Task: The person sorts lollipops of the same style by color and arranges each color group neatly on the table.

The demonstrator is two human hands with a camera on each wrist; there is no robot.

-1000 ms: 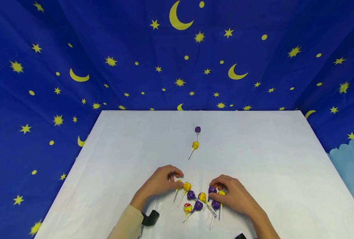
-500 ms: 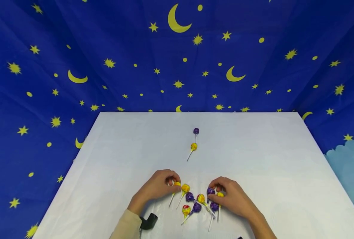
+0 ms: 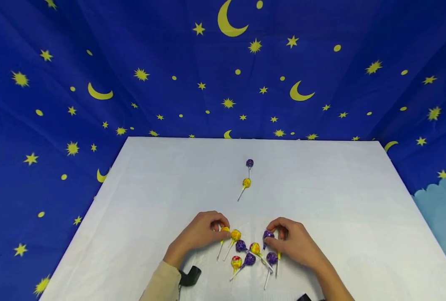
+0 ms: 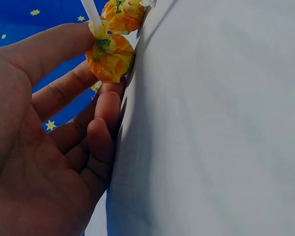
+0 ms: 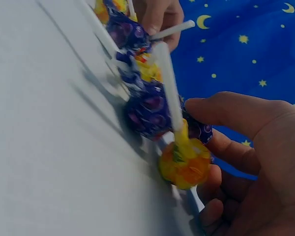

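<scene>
purple lollipop (image 3: 269,235), yellow-orange lollipop (image 4: 111,60), blue backdrop (image 3: 170,46) (yellow-starred)

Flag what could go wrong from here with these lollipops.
The right hand, around a purple lollipop, could knock the yellow lollipop close to its fingers.
The crossed sticks might snag, so lifting one lollipop may drag another.
The left hand, at a yellow-wrapped lollipop, might nudge its yellow neighbour.

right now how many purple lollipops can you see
5: far one beyond a yellow lollipop; pinched one in the right hand; left one, middle one and right one lying nearer the person. More may be hidden.
</scene>
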